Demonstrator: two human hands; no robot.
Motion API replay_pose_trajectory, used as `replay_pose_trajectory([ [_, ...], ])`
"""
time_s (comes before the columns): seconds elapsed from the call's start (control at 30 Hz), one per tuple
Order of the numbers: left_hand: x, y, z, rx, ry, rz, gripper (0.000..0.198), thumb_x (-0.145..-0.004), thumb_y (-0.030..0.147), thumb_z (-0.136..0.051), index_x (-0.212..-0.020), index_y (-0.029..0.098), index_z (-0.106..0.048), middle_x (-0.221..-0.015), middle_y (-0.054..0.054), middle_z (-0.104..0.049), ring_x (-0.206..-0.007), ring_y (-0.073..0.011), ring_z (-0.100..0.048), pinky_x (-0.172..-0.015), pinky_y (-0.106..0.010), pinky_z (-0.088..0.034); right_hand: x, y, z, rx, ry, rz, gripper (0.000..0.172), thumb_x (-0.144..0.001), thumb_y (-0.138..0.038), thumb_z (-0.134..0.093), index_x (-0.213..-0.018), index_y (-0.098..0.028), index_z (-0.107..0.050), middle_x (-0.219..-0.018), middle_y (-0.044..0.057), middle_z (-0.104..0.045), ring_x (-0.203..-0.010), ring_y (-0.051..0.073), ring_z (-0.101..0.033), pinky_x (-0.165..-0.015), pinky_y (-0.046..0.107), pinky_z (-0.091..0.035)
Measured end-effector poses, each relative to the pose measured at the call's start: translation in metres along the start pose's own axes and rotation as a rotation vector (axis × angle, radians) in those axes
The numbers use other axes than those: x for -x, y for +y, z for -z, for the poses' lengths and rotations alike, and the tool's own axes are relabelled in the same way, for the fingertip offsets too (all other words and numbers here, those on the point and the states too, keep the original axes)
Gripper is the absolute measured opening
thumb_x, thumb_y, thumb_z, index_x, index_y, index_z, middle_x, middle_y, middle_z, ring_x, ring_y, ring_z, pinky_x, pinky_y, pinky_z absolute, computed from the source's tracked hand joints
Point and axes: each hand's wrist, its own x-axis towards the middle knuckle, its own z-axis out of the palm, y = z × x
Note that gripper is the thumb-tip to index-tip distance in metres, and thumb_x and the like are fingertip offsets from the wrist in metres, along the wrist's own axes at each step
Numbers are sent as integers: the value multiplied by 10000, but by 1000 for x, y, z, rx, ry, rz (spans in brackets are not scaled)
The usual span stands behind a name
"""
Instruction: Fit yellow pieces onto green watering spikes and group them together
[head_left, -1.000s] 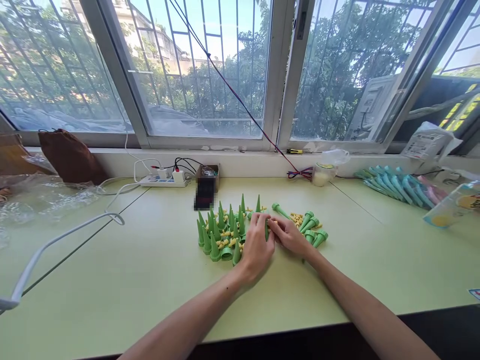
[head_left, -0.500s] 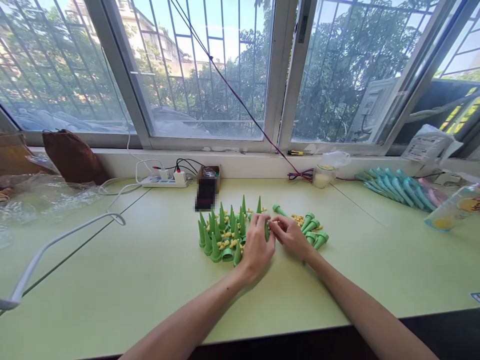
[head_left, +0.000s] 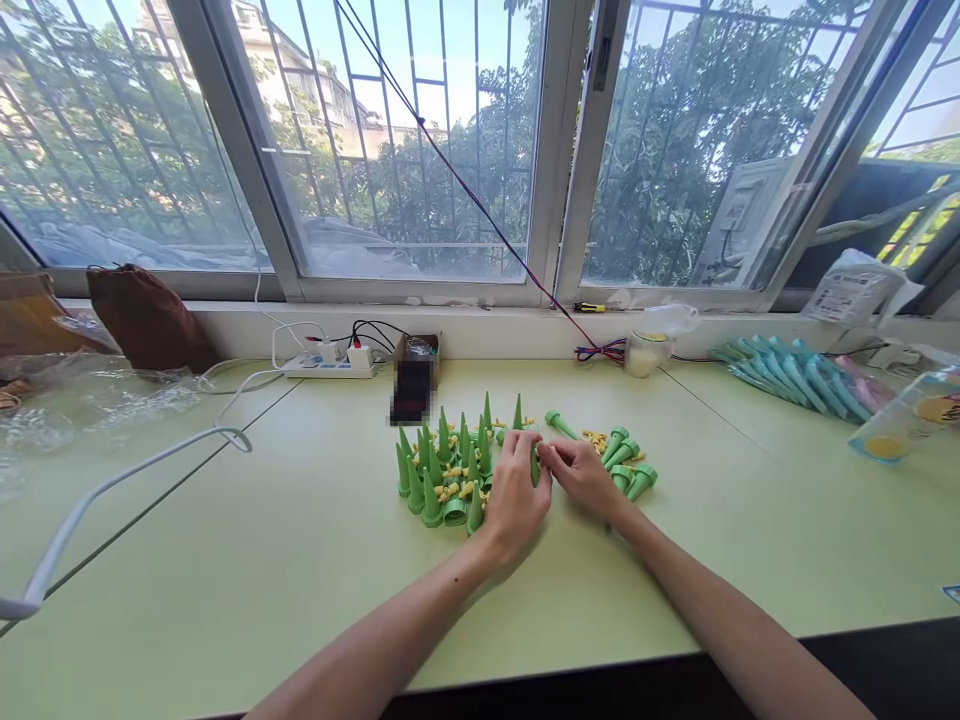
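Closed around a green cone-shaped plastic spike [head_left: 535, 466], my left hand [head_left: 516, 495] is near the middle of the table. The fingertips of my right hand [head_left: 583, 474] are pinched together right against that spike; what they grip is hidden. Left of my hands stand several upright green spikes [head_left: 431, 503], with small yellow valve-like pieces [head_left: 448, 490] lying among them. One green part [head_left: 454, 512] shows its open round end. More green spikes [head_left: 621, 452] lie on their sides beyond my right hand, close to a small heap of yellow pieces [head_left: 596, 439].
A dark blurred-out object [head_left: 411, 392] leans on a small box [head_left: 427, 348] behind the spikes. A power strip [head_left: 330, 368] and a white cable [head_left: 112, 485] are to the left. A plastic-topped cup [head_left: 646, 355] and blue-green packets [head_left: 795, 378] lie to the right.
My hands stay almost in place. My right fingertips now cover the small pale bit that showed between the hands before. The view has shifted very slightly.
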Motion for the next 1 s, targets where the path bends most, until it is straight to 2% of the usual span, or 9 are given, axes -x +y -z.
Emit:
replay_pose_trajectory([
  [0.2, 0, 0, 0, -3, 13, 10, 283, -871, 17, -539, -1080, 208, -541, -1087, -72, -574, -950, -200, -612, -873, -351, -520, 2, -5, 1, -11, -44, 30, 525, -993, -617, -436, -675, -202, -474, -586, -38, -400, -561, 128, -351, -537, 279, -278],
  [0.43, 0, 1, 0, -2, -1, -11, 260, -885, 32, -542, -1080, 204, -537, -1069, -66, -560, -923, -190, -603, -857, -339, -520, 1, 4, 0, 4, -12, -1, 611, -977, -665, -411, -573, -208, -374, -549, -42, -312, -537, 115, -294, -527, 288, -227],
  [0.5, 0, 1, -1, -2, 6, -10, 255, -888, 36, -541, -1079, 205, -540, -1074, -67, -563, -930, -192, -605, -855, -340, -520, 1, 3, 0, -4, -6, 3, 579, -976, -646, -435, -615, -193, -459, -562, -40, -351, -542, 117, -315, -529, 282, -237],
  [0.57, 0, 1, -1, -5, 15, -4, 254, -893, 41, -542, -1085, 207, -542, -1090, -71, -567, -937, -196, -609, -850, -341, -520, 2, -1, 1, -38, -6, 0, 504, -974, -612, -479, -753, -171, -582, -587, -39, -409, -543, 120, -339, -524, 273, -254],
  [0.67, 1, 0, -2, -22, 14, -2, 254, -896, 43, -541, -1090, 207, -543, -1097, -73, -566, -932, -196, -611, -841, -342, -522, 4, -5, 1, -82, -1, 4, 457, -971, -583, -510, -858, -160, -638, -613, -32, -451, -544, 124, -359, -517, 270, -274],
  [0.8, 1, -1, -1, -49, 1, -6, 257, -895, 37, -533, -1086, 210, -541, -1082, -69, -559, -915, -194, -608, -838, -345, -523, 3, -2, 0, -62, 22, 18, 511, -978, -580, -493, -657, -185, -534, -582, -35, -378, -548, 123, -328, -523, 279, -257],
  [0.87, 1, -1, -1, -50, -2, -1, 262, -894, 37, -535, -1092, 209, -539, -1089, -72, -559, -921, -196, -610, -850, -352, -524, 2, 0, 0, -41, 30, 16, 530, -980, -578, -489, -619, -190, -500, -570, -40, -343, -547, 121, -312, -525, 281, -243],
  [1.0, 0, 0, -1, -33, 1, 20, 273, -889, 28, -537, -1101, 201, -540, -1115, -79, -560, -944, -197, -614, -866, -352, -523, 3, 1, 0, -59, 31, 8, 415, -968, -547, -533, -825, -169, -630, -583, -44, -410, -535, 123, -337, -524, 275, -261],
])
